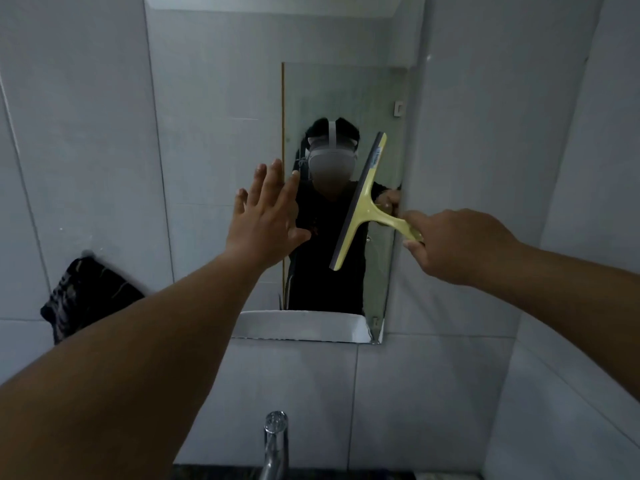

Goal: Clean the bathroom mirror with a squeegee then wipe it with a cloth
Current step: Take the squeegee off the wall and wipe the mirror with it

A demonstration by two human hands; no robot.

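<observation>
We see pale grey tiled walls (86, 133) all round | chrome tap (275, 441) at 6 o'clock | dim light

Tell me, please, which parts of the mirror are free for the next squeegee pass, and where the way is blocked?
On the mirror, the top band above the squeegee is free, as is the lower strip between its blade end and the bottom edge. The left edge is crowded by the open left hand; the right edge by the right hand gripping the handle.
</observation>
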